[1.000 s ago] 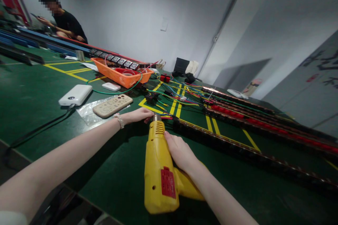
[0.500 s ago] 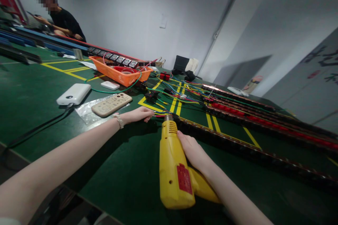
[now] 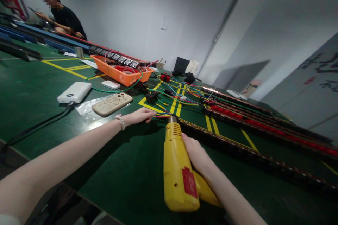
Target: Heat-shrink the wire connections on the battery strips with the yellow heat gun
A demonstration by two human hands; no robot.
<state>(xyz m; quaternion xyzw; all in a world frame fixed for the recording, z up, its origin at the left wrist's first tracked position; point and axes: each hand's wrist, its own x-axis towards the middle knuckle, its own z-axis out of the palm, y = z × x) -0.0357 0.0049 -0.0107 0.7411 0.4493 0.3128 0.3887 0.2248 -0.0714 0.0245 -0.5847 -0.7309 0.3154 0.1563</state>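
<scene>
My right hand (image 3: 194, 149) is closed around the handle of a yellow heat gun (image 3: 178, 168), its fingers mostly hidden behind the body. The metal nozzle (image 3: 172, 119) points away from me, at the coloured wires (image 3: 163, 115) by the near end of a long dark strip (image 3: 224, 137). My left hand (image 3: 144, 115) pinches the ends of these wires, just left of the nozzle. Beside my left wrist, a phone in a beige case (image 3: 112, 104) lies on a clear plastic bag (image 3: 88, 116).
An orange basket (image 3: 116, 72) with red wire stands behind my left hand. A white power bank (image 3: 74, 92) with a black cable lies at left. More strips (image 3: 253, 119) with loose wires stretch along the right side. A seated person (image 3: 64, 17) is at the far left.
The heat gun has shifted slightly to the right in view, its nozzle moving along the wires towards the strip. My left hand, still pinching the wires, has also shifted slightly right.
</scene>
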